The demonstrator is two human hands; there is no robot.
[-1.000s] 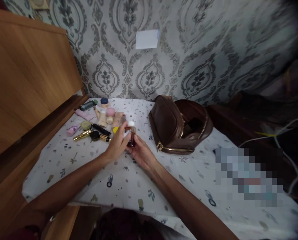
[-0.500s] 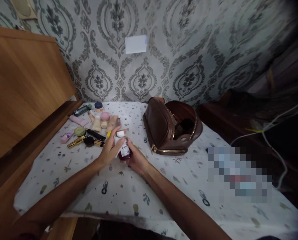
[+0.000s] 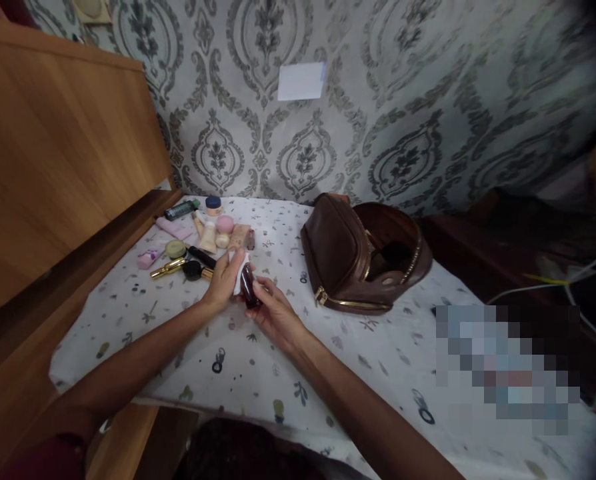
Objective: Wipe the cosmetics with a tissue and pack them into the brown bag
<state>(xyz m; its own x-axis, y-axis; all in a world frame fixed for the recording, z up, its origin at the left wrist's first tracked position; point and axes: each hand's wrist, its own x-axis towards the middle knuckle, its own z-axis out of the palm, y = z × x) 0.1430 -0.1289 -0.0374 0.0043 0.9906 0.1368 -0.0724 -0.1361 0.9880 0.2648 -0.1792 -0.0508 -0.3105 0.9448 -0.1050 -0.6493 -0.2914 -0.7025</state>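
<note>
A small dark red bottle (image 3: 249, 288) is between my two hands, above the patterned white cloth. My left hand (image 3: 223, 280) is closed round a white wipe or tissue (image 3: 239, 275) pressed against the bottle's upper left side. My right hand (image 3: 278, 312) grips the bottle's lower right side with thumb and fingers. Just beyond my left hand lie a black tube (image 3: 201, 257), a gold tube (image 3: 168, 268), a round green container (image 3: 175, 249) and several cream and pink cosmetics.
An open brown leather bag (image 3: 335, 257) stands right of my hands. A wooden panel (image 3: 68, 127) rises at the left. The patterned cloth (image 3: 178, 347) covers the table. At the right are a blurred-out item (image 3: 508, 367) and white cables (image 3: 533, 285).
The bottle has turned in my hands, so its white label no longer faces me and its dark side shows. The whole view has shifted, with things now further right.
</note>
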